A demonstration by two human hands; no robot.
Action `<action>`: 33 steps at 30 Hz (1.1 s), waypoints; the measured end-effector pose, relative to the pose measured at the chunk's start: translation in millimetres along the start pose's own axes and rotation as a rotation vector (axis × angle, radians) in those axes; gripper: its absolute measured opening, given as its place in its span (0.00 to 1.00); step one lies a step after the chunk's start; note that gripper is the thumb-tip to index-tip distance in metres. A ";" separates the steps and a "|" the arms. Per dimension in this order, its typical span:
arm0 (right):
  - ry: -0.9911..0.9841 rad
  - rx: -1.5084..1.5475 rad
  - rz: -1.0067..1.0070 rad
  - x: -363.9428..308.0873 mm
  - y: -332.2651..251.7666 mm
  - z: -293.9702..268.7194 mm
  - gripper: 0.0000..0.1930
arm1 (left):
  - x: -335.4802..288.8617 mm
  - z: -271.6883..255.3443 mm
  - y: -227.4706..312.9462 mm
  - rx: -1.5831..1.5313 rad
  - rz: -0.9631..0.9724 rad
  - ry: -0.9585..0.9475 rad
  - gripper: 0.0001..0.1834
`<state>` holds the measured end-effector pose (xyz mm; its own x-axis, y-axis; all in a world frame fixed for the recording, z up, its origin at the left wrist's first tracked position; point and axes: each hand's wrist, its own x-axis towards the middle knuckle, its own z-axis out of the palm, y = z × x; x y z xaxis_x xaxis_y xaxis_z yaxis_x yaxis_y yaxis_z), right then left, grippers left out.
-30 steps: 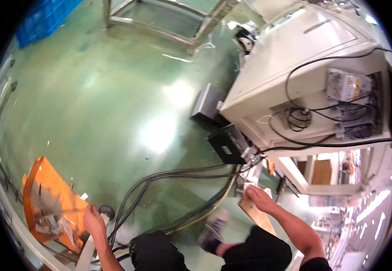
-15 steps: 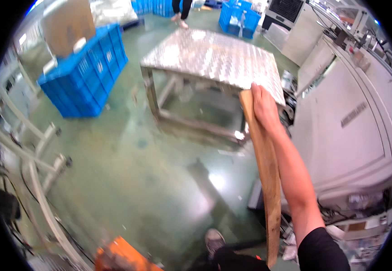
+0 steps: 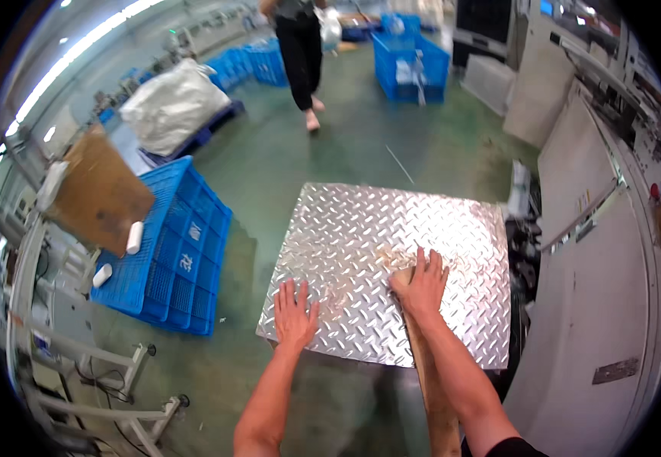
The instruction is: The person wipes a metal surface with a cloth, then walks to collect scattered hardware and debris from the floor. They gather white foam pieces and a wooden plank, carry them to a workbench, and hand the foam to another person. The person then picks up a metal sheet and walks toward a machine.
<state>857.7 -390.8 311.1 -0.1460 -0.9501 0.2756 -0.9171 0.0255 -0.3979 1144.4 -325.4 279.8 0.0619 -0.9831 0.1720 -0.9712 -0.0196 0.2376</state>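
A low stand with a silvery diamond-tread metal top is in front of me. My left hand lies flat on its near left part, fingers stretched out, holding nothing. Farther right, my right hand is over the top end of a long wooden board. Its thumb lies across the board and its fingers point forward over the metal. The board slants from the tabletop down past the near edge, partly hidden by my right forearm.
At left stands a blue plastic crate with a cardboard piece and white rolls. Pale cabinets line the right side. A person in dark trousers is on the floor ahead, near another blue crate. A wheeled metal frame is at lower left.
The stand now appears nearer and lower in view. My left hand has come into view and lies on the metal top. My right hand and the board's end are now over the top.
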 end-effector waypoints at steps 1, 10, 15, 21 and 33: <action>-0.064 0.030 0.053 3.0 -0.9 2.3 0.45 | 2.9 -0.9 2.4 -0.015 -0.030 -0.047 0.33; -0.072 -0.043 0.082 63.9 -14.0 17.4 0.26 | 14.8 -11.5 5.8 0.157 -0.015 -0.292 0.36; 0.024 -0.039 0.218 140.9 -33.0 58.2 0.25 | 20.5 -18.0 -4.2 0.073 0.061 -0.281 0.34; 0.062 0.010 0.328 233.7 -73.7 105.6 0.26 | 33.7 -29.6 -25.4 -0.010 0.040 -0.467 0.39; 0.280 -0.052 0.591 376.3 -109.7 94.9 0.41 | 253.7 -76.2 -52.6 -0.780 0.632 -0.890 0.30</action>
<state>938.5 -780.6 375.3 -0.7157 -0.6544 0.2439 -0.6683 0.5405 -0.5112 1228.7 -559.9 383.8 -0.8045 -0.5741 -0.1520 -0.3755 0.2934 0.8791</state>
